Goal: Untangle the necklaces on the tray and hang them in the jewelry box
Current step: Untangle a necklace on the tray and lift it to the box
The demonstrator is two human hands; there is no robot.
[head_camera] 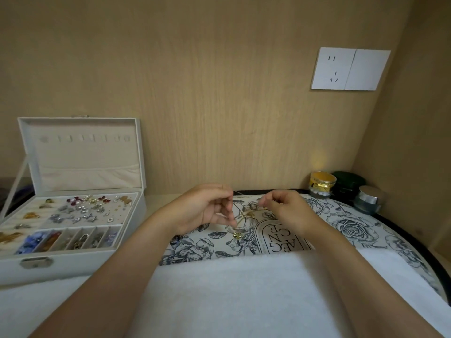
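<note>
Nearest of all, a soft white towel (219, 301), spread across the front of the flower-print tray (366, 230) on the surface. Past it, both bare arms reaching in over the tray. Left grip (207, 208) curled, finger and thumb tips pressed together, seeming to pinch a thin gold chain (250, 214). Right grip (288, 211) curled too, tips pinched close on what looks like the same chain, just beside a little gold clump. Hard to make out the thread itself, being so thin. Below the left grip, a small gold charm (236, 236), touching the tray or just above it, cannot tell which. Near the left wrist, a dark round charm (176, 239) lying on the tray. Off to the left, the jewelry box (73, 267), lid up, with a row of little hooks (85, 138) inside the lid, all bare. Below them, small compartments full of earrings and beads. At the back right, three small jars (321, 184) near the tray rim. Looks like the untangling step, early on, with nothing hung yet. Next, most likely: ease the two pinches apart slowly, find the knot and wiggle it loose. No hard tugging, to avoid pulling the knot tighter. After that, carry the freed chain across to the box and slip it over a hook.
</note>
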